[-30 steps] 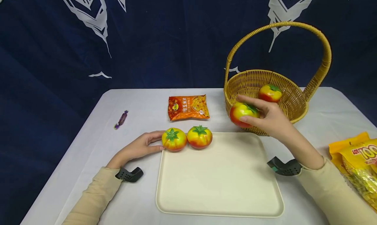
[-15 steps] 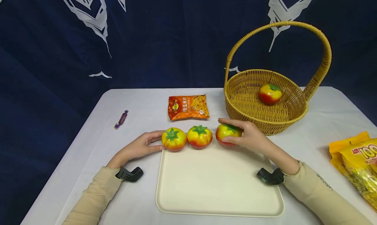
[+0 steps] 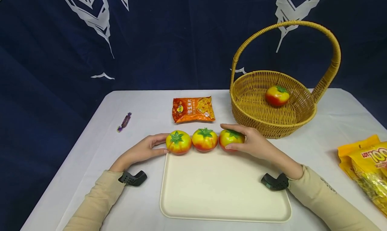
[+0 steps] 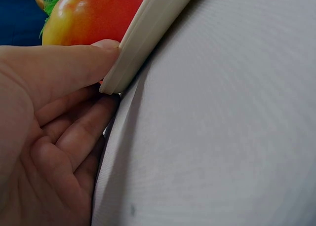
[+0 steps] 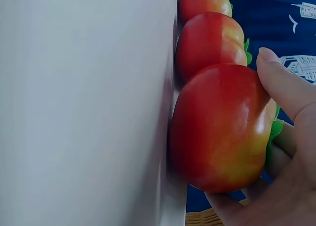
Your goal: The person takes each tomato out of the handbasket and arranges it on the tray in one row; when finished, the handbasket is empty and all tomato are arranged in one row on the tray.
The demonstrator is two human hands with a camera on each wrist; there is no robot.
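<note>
Along the far edge of the cream tray (image 3: 225,190) stand three red-and-yellow tomatoes with green leafy tops: a left tomato (image 3: 178,143), a middle tomato (image 3: 204,140) and a right tomato (image 3: 227,138). My right hand (image 3: 252,142) grips the right one, thumb on the near side and fingers behind; the right wrist view shows this tomato (image 5: 222,130) standing on the tray. At the tray's far left corner, my left hand (image 3: 148,148) lies beside the left tomato. In the left wrist view its thumb and fingers pinch the tray's rim (image 4: 131,53).
A wicker basket (image 3: 260,118) with a tall handle stands at the back right, holding one tomato (image 3: 276,96). Behind the tray lies an orange snack packet (image 3: 193,110). A purple wrapped candy (image 3: 124,122) lies to the left, a yellow bag (image 3: 369,167) at the right edge.
My right hand has carried a tomato from the basket's front rim down and left, to the tray beside the middle tomato. The left hand has stayed in place.
</note>
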